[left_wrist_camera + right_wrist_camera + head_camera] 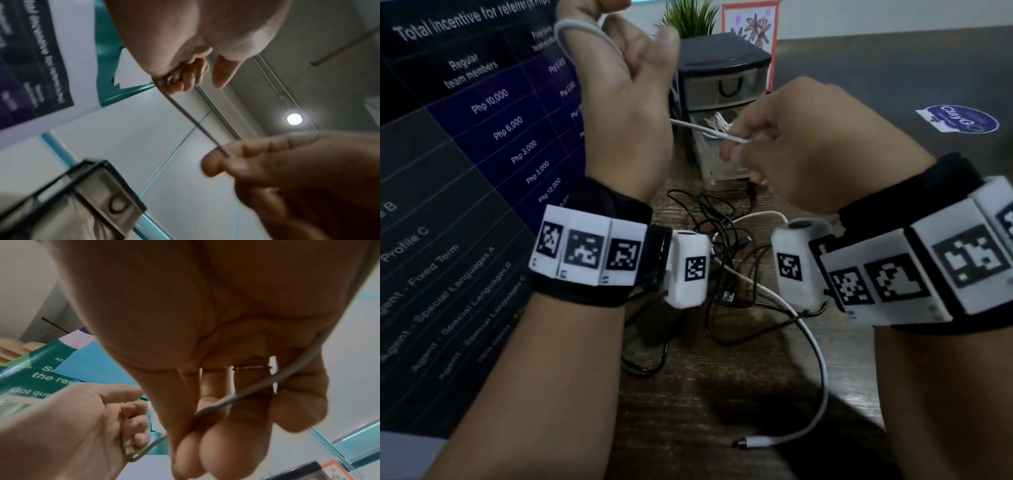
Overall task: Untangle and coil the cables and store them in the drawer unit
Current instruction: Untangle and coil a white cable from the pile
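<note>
My left hand point(616, 51) is raised high at the left, its curled fingers point(185, 78) holding loops of a white cable point(582, 31). From there the cable runs taut point(185, 116) to my right hand point(736, 140), which pinches it between thumb and fingers point(236, 399) in front of the drawer unit point(722, 85). Past that hand the same cable drops to the table and ends in a plug point(743, 443) near the front. A tangle of black cables point(722, 240) lies on the wooden table below both wrists.
The dark drawer unit stands at the back with a lower clear drawer point(709, 164) pulled out, white cable point(717, 123) inside. A printed poster point(465, 154) covers the left. A potted plant point(691, 17) and a framed picture point(751, 24) stand behind the unit.
</note>
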Tool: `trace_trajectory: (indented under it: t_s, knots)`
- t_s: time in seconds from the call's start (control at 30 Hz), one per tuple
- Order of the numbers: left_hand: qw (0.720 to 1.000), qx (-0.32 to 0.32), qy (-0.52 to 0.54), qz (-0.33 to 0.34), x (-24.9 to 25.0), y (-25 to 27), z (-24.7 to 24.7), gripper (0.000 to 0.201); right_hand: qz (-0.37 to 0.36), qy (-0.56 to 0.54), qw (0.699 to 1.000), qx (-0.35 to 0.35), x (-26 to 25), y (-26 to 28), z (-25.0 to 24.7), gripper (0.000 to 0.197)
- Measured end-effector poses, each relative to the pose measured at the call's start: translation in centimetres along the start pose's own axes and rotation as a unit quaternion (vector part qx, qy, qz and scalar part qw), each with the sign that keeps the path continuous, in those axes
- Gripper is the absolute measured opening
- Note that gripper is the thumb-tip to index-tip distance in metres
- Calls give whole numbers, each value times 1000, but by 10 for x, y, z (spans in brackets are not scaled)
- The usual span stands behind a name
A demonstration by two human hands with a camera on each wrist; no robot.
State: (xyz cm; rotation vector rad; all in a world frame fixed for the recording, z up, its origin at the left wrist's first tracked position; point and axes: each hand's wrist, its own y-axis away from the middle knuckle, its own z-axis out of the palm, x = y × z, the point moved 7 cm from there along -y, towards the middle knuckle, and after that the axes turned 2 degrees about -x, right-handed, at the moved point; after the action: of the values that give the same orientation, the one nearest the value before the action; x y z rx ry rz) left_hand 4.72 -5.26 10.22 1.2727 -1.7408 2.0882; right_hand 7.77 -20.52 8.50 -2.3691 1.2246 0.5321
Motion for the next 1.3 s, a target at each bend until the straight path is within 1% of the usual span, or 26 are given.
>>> trace_trajectory:
  t_s: [0.07,0.1,0.13,0.23,0.27,0.3,0.37,0.43,0.47,0.53,0.6,0.63,0.73,0.77,0.87,0.93,1.0,1.03,1.07,1.1,1.13,1.17,1.2,1.23,1.3]
  knots:
    - [994,-50,-98,20,2,4,10,34,-5,-2,1000,2,-2,1,-2,16]
    - [987,-78,-138,32,3,7,16,33,-7,-5,1000,3,-2,1,-4,13]
    - [978,-108,-175,35,3,10,22,32,-10,-5,1000,7,-1,2,-7,16]
    - [939,-178,-293,-13,-13,13,26,22,-35,-14,999,26,0,7,-19,23]
    - [926,-201,-319,-35,-21,13,26,22,-50,-30,998,37,0,9,-25,22]
    - [917,-226,-325,-52,-28,13,26,26,-64,-52,995,51,0,11,-30,21]
    - [917,-259,-296,-71,-36,15,28,43,-80,-94,990,74,0,13,-36,23]
    - [924,-261,-265,-89,-38,16,30,58,-94,-143,981,96,1,13,-37,27]
    - [929,-251,-255,-95,-38,16,30,60,-102,-185,972,100,1,12,-37,30]
    - [939,-229,-238,-95,-35,13,26,54,-114,-294,945,83,-1,12,-36,34]
    - [947,-205,-228,-93,-34,9,20,46,-130,-375,916,58,-4,12,-35,29]
    - [949,-195,-227,-94,-34,8,17,46,-140,-400,904,51,-6,12,-35,25]
    - [956,-182,-216,-78,-28,7,13,63,-157,-476,864,45,-5,7,-35,18]
    - [958,-176,-213,-76,-26,6,12,67,-155,-494,855,42,-2,4,-34,23]
    - [958,-166,-223,-71,-24,5,11,72,-149,-532,833,39,4,-4,-33,56]
    - [956,-181,-219,-68,-22,6,14,70,-169,-540,823,44,3,-6,-34,65]
    - [955,-198,-208,-71,-23,7,18,62,-176,-543,820,42,4,-7,-32,63]
    - [954,-204,-205,-77,-24,7,19,59,-169,-542,822,45,5,-7,-32,59]
    - [952,-206,-210,-82,-27,7,19,57,-152,-536,829,53,8,-8,-31,53]
    - [949,-203,-224,-87,-29,7,16,57,-131,-517,843,69,11,-7,-32,46]
    - [946,-196,-242,-90,-31,7,13,58,-114,-476,867,93,14,-6,-34,37]
    - [942,-189,-258,-97,-33,6,8,59,-100,-412,896,130,18,-4,-39,29]
    - [939,-186,-270,-107,-37,5,4,61,-86,-339,920,176,22,-1,-46,26]
    - [934,-190,-279,-118,-40,5,1,62,-77,-274,932,224,27,2,-53,27]
    - [925,-213,-282,-137,-43,7,0,62,-85,-219,923,305,36,7,-65,27]
